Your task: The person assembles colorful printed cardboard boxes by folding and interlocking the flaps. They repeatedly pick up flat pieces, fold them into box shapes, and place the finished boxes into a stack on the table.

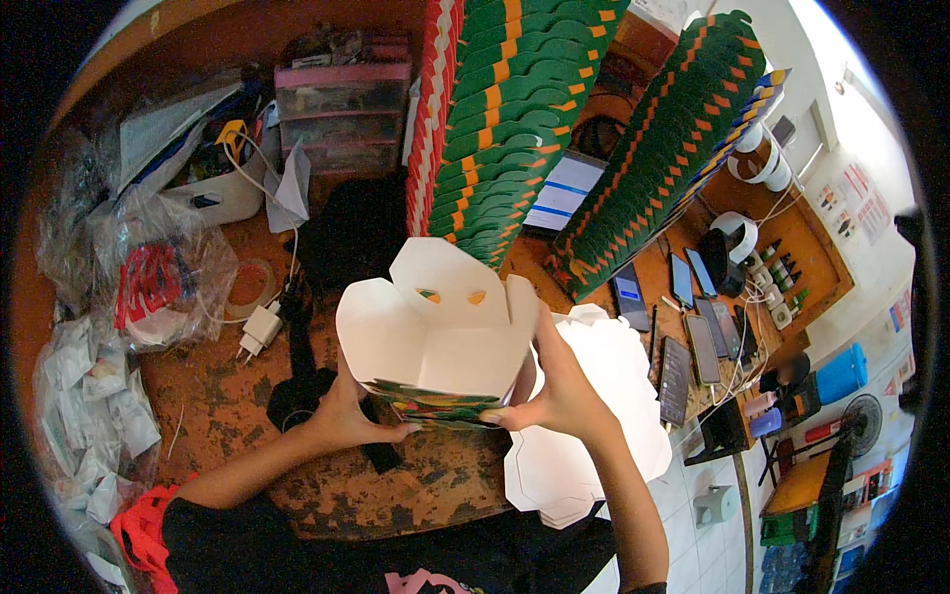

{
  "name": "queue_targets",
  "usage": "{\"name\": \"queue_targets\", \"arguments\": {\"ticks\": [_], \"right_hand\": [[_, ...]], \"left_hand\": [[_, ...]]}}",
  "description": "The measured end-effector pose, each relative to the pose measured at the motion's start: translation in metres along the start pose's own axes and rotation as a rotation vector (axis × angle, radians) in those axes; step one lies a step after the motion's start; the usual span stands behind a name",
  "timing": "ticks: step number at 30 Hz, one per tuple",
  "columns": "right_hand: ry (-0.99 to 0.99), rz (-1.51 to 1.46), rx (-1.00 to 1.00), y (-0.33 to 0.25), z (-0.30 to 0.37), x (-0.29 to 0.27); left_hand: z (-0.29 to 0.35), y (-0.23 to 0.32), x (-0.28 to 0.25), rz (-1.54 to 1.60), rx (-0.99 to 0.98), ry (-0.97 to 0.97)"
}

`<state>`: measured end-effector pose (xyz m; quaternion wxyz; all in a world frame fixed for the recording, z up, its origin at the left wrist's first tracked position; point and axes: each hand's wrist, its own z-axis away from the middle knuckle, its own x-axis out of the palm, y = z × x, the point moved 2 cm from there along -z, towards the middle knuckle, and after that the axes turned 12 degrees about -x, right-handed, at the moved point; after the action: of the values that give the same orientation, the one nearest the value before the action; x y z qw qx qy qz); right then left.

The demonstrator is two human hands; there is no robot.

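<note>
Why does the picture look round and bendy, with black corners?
Head view: the fisheye lens bends straight edges near the rim, such as the green box stacks, and leaves the corners black; the white box in the middle is sharp, while the bright wall at right is washed out.

A worn, rust-stained tabletop [237,396] is seen crowded with a white charger [260,328], a tape roll [254,287], flat white carton blanks [594,436] and tall stacks of green-and-orange folded cartons [505,119].
</note>
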<state>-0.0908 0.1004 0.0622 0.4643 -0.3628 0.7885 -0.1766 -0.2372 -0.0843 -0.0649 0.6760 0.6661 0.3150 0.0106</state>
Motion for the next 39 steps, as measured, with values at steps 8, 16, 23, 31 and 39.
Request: {"name": "queue_targets", "arguments": {"ticks": [8,16,23,31,39], "right_hand": [[-0.034,0.111,0.038,-0.025,-0.001,0.007],[-0.019,0.154,0.120,-0.025,0.005,0.007],[-0.067,0.041,0.185,-0.003,0.019,-0.012],[-0.185,-0.109,0.245,-0.003,0.033,-0.008],[-0.090,-0.123,0.243,-0.012,0.033,-0.012]], "left_hand": [[0.003,0.004,0.007,-0.078,0.144,0.063],[0.008,0.007,0.004,0.044,0.090,0.024],[0.002,0.013,-0.003,0.132,-0.040,-0.102],[-0.001,0.019,0.001,0.232,-0.103,-0.158],[-0.001,0.025,0.005,0.070,0.023,-0.189]]}}
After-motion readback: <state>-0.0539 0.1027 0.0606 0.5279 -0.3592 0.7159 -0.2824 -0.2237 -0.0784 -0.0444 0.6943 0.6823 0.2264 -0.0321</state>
